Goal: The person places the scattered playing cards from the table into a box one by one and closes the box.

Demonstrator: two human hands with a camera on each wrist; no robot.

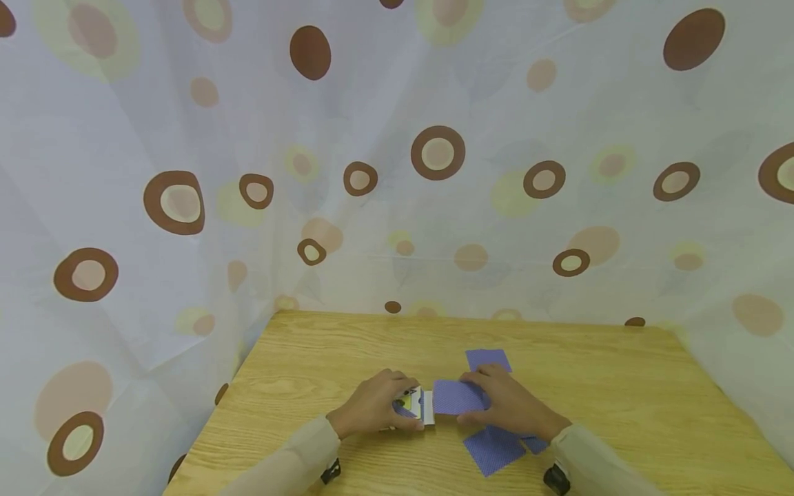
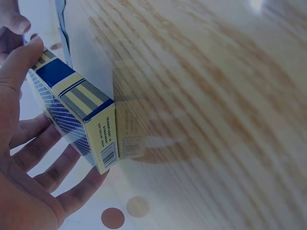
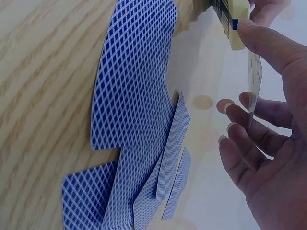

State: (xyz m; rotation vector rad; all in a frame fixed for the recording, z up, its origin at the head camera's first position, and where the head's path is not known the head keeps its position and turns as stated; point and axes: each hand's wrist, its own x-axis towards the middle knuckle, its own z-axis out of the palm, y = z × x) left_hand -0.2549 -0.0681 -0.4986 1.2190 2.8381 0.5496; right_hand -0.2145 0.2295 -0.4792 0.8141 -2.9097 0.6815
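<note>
My left hand (image 1: 371,405) grips a playing card box (image 2: 72,100) between thumb and fingers, just above the tabletop. Dark blue and pale yellow cover the box, with a barcode on one end. A white flap (image 1: 429,408) sticks out on its right side. In my right hand (image 1: 513,406) is a playing card (image 1: 455,397), blue-checked back up, its left edge close to the flap. The right wrist view shows this card nearly edge-on; whether it is a single card cannot be told. Loose blue-backed cards (image 3: 134,72) lie overlapping beneath the right hand.
The wooden table (image 1: 620,399) carries one card (image 1: 484,358) beyond my right hand and another card (image 1: 494,451) on the near side. A white curtain (image 1: 384,103) with brown and yellow circles hangs behind the table and along its sides.
</note>
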